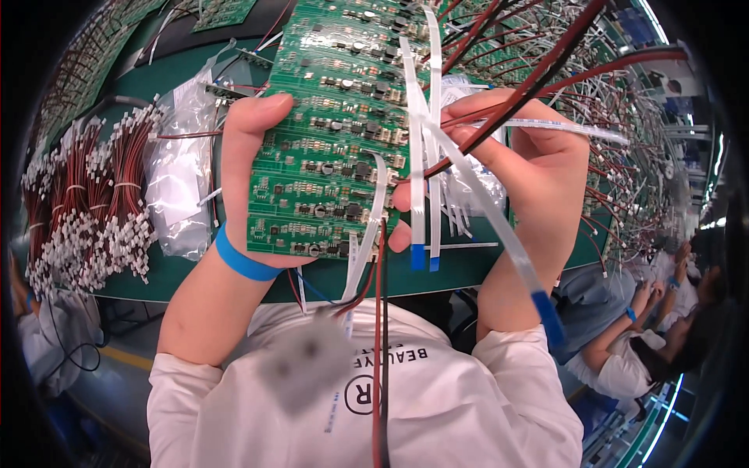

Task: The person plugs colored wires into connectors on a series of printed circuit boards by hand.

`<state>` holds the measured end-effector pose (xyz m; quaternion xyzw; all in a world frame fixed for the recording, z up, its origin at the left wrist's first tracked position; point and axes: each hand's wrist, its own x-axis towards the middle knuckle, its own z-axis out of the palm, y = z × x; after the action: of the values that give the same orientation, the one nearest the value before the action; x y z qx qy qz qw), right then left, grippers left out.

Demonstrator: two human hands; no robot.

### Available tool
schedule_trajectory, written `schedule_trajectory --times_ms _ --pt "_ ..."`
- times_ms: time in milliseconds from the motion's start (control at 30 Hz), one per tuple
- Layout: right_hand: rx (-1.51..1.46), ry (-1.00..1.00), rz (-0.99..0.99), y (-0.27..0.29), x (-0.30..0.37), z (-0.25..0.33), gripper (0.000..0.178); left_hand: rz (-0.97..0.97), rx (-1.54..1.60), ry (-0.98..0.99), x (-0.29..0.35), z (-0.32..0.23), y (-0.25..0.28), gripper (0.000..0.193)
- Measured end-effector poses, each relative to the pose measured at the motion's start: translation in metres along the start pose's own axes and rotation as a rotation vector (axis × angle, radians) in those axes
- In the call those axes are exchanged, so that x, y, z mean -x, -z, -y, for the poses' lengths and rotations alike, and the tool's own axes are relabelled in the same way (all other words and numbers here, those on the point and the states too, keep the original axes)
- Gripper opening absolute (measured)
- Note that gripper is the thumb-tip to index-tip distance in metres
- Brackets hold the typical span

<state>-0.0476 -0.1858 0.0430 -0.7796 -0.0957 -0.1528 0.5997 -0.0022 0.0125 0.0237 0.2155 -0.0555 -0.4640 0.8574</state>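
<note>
A green circuit board panel [320,148], made of several joined strips with small components, is held up before my chest. My left hand [240,156] grips its left edge, thumb on top, with fingertips showing past the right edge. White flat ribbon cables [416,171] with blue ends hang along the panel's right side. My right hand [538,164] pinches a white flat cable [562,126] between thumb and fingers, right of the panel. Red and black wires [499,117] cross in front of that hand; whether it pinches them too I cannot tell.
Bundled red-black wires with white connectors [94,195] lie left on the green table [234,278], beside a clear plastic bag [183,171]. More wired boards [499,51] fill the back right. A blurred grey block [304,363] hangs close. Other people [624,351] sit at right.
</note>
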Motion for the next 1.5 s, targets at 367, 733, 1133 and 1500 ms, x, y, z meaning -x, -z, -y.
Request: schedule_trajectory --times_ms 367,733,1133,1500 --pt "0.098 0.018 -0.053 -0.002 0.001 0.005 0.01 0.044 0.107 0.032 -0.003 -0.005 0.012 0.083" --pt "0.271 0.143 0.097 -0.033 0.014 0.01 0.009 0.086 0.211 -0.181 -0.003 -0.008 0.015 0.065" --pt "0.218 0.005 0.102 -0.041 0.016 0.009 0.012 0.212 0.302 -0.156 0.002 -0.005 0.02 0.056" --pt "0.41 0.209 -0.021 -0.052 0.016 0.005 0.013 0.175 0.334 -0.219 0.001 -0.005 0.016 0.06"
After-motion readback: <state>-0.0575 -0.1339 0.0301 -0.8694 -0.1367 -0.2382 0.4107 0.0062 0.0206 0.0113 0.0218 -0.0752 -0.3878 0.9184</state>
